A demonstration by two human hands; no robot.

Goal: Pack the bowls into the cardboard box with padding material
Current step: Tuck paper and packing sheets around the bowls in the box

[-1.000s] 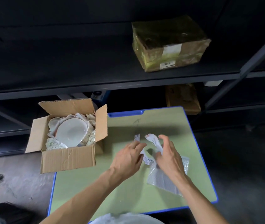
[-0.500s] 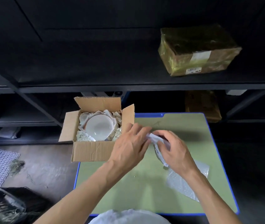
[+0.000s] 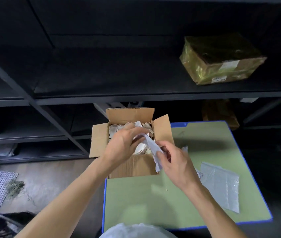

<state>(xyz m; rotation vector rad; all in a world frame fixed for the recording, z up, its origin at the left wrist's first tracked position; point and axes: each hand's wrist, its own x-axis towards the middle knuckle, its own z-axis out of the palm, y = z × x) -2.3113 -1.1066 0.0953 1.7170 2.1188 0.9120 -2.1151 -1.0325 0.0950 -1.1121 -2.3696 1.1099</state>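
Head view: the cardboard box (image 3: pixel 134 166) sits under your left hand (image 3: pixel 121 145), just left of your right hand (image 3: pixel 176 163). Both pinch a white paper strip (image 3: pixel 153 149) above its padded inside. Next, tuck it down gently. Half a second ago you held it over the green mat (image 3: pixel 153 203), right of the box.

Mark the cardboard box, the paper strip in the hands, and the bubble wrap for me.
cardboard box (image 3: pixel 132 167): head view, near front wall.
paper strip (image 3: pixel 150 146): head view, middle of the white strip.
bubble wrap (image 3: pixel 222 184): head view, centre of the sheet.
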